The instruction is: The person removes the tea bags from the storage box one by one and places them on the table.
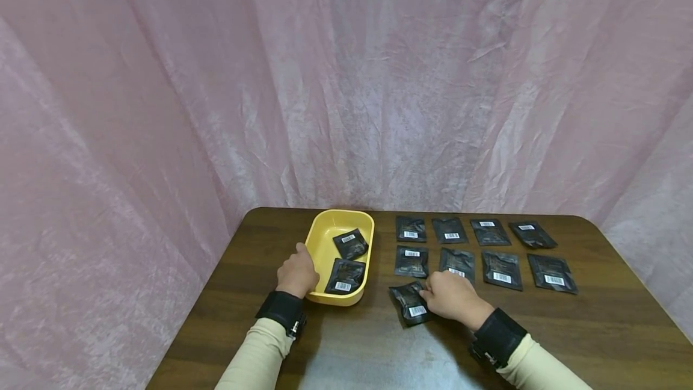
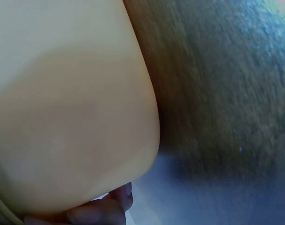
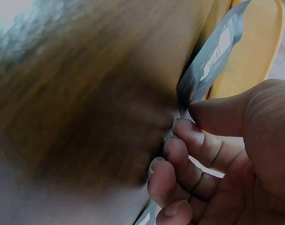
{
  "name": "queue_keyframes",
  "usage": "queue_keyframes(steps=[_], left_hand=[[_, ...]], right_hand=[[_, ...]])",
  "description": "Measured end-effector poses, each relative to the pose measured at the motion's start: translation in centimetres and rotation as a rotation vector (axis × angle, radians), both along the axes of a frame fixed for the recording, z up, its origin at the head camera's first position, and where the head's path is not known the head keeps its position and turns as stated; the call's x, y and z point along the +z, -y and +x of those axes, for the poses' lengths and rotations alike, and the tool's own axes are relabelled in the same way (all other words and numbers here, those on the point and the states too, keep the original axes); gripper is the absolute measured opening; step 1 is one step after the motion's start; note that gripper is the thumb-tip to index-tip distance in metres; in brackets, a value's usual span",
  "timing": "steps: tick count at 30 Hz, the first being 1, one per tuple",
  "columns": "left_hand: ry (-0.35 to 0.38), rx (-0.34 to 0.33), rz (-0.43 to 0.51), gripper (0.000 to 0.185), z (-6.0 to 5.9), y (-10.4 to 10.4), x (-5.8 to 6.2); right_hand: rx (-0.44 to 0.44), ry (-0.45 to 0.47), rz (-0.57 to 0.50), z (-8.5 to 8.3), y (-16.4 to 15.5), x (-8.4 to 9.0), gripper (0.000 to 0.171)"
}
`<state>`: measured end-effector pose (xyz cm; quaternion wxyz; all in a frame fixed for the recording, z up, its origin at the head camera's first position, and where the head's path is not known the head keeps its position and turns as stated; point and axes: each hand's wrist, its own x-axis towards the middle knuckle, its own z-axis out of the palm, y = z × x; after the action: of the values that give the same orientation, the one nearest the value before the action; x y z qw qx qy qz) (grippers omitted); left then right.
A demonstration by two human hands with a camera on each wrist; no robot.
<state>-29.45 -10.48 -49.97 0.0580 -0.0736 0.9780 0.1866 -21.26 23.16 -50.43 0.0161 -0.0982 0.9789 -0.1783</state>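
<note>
A yellow tray [image 1: 335, 301] stands on the left part of the brown table [image 1: 595, 330], with two black packets [image 1: 351, 244] [image 1: 344, 276] lying inside. My left hand [image 1: 296, 274] grips the tray's near left corner; in the left wrist view the tray wall [image 2: 72, 103] fills the frame, with fingertips [image 2: 100, 213] against its lower edge. My right hand [image 1: 450, 297] pinches the edge of a black packet [image 1: 409, 303] that lies just right of the tray. In the right wrist view the thumb and fingertips [image 3: 187, 133] clamp the packet [image 3: 212, 61] in front of the tray [image 3: 255, 51].
Several more black packets [image 1: 500, 269] with white barcode labels lie in two rows on the right half of the table. A pink crinkled curtain [image 1: 346, 77] closes in the back and both sides. Bare wood [image 2: 217, 84] lies in front of the tray.
</note>
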Motion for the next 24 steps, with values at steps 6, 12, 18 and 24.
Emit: queue_keyframes(steps=[6, 12, 18, 24], left_hand=[[-0.004, -0.009, 0.000, 0.056, 0.0, 0.0, -0.1], [0.000, 0.001, 0.001, 0.056, 0.2, -0.1, -0.1], [0.000, 0.016, 0.000, 0.057, 0.4, -0.4, -0.1], [0.005, 0.026, 0.002, 0.058, 0.5, -0.4, 0.1]], right_hand=[[0.002, -0.017, 0.010, 0.1, -0.4, 0.2, 0.059], [0.024, -0.052, -0.006, -0.6, -0.3, 1.3, 0.061], [0.078, -0.165, -0.039, -2.5, 1.1, 3.9, 0.046], [0.157, -0.286, -0.036, -4.7, 3.9, 6.9, 0.021]])
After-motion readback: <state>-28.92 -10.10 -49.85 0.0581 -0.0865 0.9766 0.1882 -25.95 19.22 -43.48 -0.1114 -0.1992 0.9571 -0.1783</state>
